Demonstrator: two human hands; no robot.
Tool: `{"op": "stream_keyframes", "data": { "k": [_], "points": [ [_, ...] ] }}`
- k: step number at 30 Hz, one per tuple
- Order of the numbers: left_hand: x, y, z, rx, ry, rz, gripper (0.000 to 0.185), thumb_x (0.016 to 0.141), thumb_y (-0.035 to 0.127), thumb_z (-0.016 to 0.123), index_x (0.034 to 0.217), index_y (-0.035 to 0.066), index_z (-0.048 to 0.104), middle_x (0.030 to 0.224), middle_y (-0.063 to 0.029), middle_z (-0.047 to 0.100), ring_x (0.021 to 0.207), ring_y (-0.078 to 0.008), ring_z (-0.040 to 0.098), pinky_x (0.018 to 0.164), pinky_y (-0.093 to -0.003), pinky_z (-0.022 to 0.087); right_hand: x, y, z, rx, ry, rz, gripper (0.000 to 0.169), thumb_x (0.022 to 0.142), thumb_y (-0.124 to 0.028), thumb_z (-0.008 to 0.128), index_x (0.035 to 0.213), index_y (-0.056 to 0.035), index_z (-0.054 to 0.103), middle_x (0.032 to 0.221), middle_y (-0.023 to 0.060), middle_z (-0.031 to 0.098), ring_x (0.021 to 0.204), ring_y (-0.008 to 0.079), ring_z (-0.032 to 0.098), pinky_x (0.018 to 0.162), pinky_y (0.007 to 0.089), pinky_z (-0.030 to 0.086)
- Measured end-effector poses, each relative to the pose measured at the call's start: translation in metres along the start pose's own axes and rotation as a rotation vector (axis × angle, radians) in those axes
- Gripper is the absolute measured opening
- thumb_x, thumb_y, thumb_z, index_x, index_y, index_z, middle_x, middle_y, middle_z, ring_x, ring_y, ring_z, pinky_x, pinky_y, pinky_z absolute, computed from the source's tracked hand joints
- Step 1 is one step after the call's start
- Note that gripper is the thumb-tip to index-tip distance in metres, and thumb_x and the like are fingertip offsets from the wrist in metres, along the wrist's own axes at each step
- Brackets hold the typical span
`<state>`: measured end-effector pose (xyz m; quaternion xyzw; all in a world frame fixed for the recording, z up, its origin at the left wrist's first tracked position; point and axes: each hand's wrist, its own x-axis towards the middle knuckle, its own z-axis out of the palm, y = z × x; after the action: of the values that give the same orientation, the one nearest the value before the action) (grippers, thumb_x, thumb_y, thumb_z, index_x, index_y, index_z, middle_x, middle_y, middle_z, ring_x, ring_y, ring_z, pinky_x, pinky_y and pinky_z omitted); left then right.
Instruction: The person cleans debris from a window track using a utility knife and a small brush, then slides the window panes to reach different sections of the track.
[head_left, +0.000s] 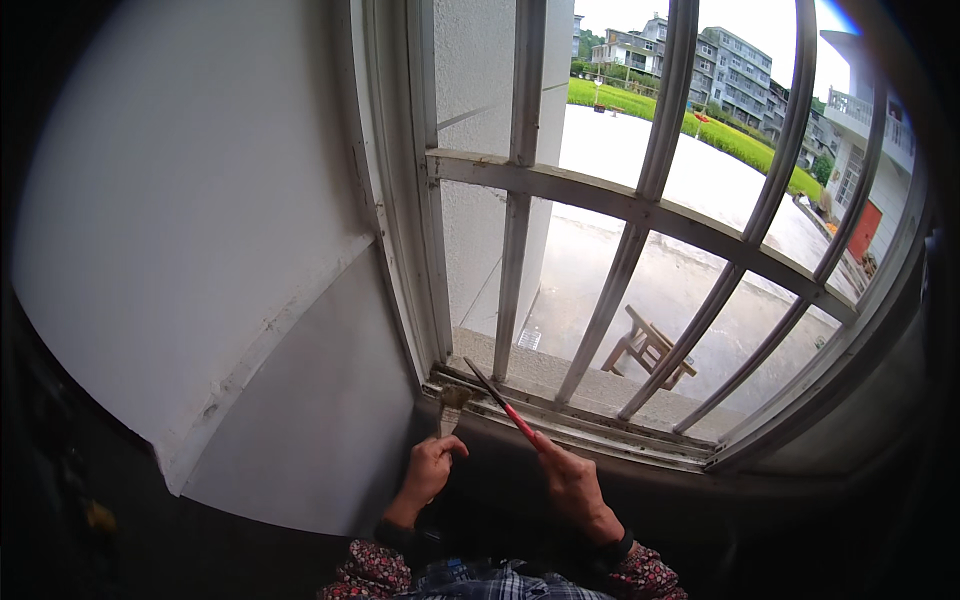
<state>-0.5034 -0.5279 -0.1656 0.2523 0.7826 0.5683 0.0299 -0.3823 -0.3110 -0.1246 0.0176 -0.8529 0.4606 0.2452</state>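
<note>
My left hand (433, 471) grips a flat paintbrush (452, 409) by its handle. The bristles look dark and dirty, and they lie against the sill track near its left corner. In my right hand (574, 476) is a slim tool with a red handle (519, 424) and a dark, narrow blade (484, 379); its exact kind is unclear. The blade slants up and left over the track, its tip in front of the lower bars. Dirt darkens the grooves of the window track (600, 429) that runs off to the right.
Metal window bars (607, 315) with a crossbar (570, 182) stand just beyond my hands. At left a white wall (187, 187) and a grey panel (315, 420) meet the frame (409, 225). Outside, a wooden chair or stool (651, 349) lies or stands on concrete.
</note>
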Motion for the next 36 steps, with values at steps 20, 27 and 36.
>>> {"op": "stream_keyframes", "data": {
  "k": [20, 27, 36],
  "points": [
    [-0.057, -0.014, -0.019, -0.323, -0.009, -0.353, 0.026, 0.088, -0.005, 0.042, 0.088, 0.002, 0.067, 0.061, 0.0012, 0.051, 0.051, -0.0033, 0.045, 0.046, -0.0209, 0.035, 0.013, 0.011, -0.093, -0.514, -0.303, -0.053, 0.038, 0.084, -0.011, 0.068, 0.12, -0.0236, 0.066, 0.067, 0.0075, 0.059, 0.057, 0.0272, 0.059, 0.051, 0.0377, 0.046],
    [-0.062, -0.021, -0.023, -0.306, -0.033, -0.396, 0.028, 0.088, -0.005, 0.041, 0.089, 0.002, 0.068, 0.062, 0.0002, 0.052, 0.051, -0.0036, 0.047, 0.047, -0.0207, 0.037, 0.065, 0.011, -0.04, -0.444, -0.374, -0.129, 0.038, 0.084, -0.013, 0.068, 0.121, -0.0213, 0.066, 0.078, 0.0107, 0.066, 0.067, 0.0304, 0.065, 0.058, 0.0398, 0.052],
    [-0.07, -0.036, -0.037, -0.383, -0.03, -0.456, 0.027, 0.09, -0.003, 0.04, 0.09, 0.002, 0.067, 0.057, 0.0021, 0.049, 0.047, -0.0036, 0.044, 0.044, -0.0205, 0.035, 0.074, 0.033, 0.0, -0.28, -0.368, -0.061, 0.039, 0.085, -0.012, 0.066, 0.123, -0.019, 0.064, 0.089, 0.0147, 0.069, 0.078, 0.0322, 0.067, 0.067, 0.0372, 0.054]
  ]
}}
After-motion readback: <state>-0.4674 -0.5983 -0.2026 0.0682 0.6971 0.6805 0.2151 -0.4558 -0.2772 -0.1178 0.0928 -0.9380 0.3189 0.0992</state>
